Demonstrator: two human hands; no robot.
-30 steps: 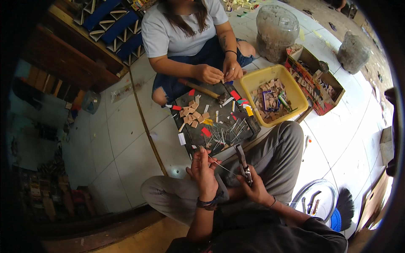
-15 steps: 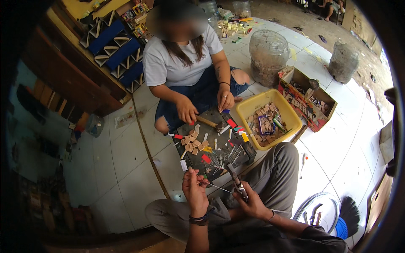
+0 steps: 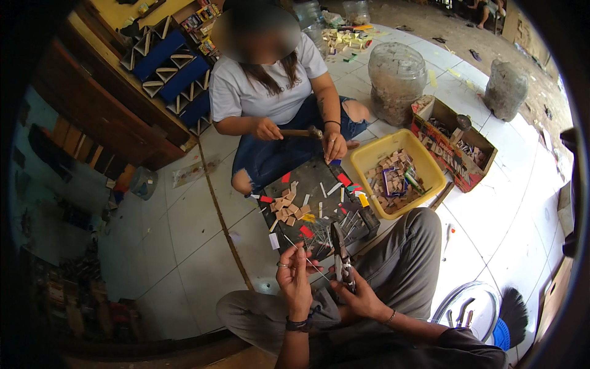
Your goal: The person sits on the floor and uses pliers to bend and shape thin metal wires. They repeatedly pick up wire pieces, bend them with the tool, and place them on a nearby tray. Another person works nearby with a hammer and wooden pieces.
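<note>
Over grey trousers [image 3: 402, 255], the left hand [image 3: 297, 288] pinches thin, straight wire [image 3: 324, 275]; the right hand [image 3: 364, 300] clasps metal pliers [image 3: 345, 268].

Makeshift workshop on tiled floor [image 3: 190, 237]: low dark worktable [image 3: 314, 179], hammer [image 3: 298, 133], pliers [image 3: 345, 272], wood pieces [image 3: 287, 208].

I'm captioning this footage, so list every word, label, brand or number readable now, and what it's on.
White shirt of the person opposite: dark lettering across the chest; wording withheld.
Red cardboard box: large pale lettering along its side; wording withheld.
Small colourful packets at upper left: any print is too small to read.
</note>
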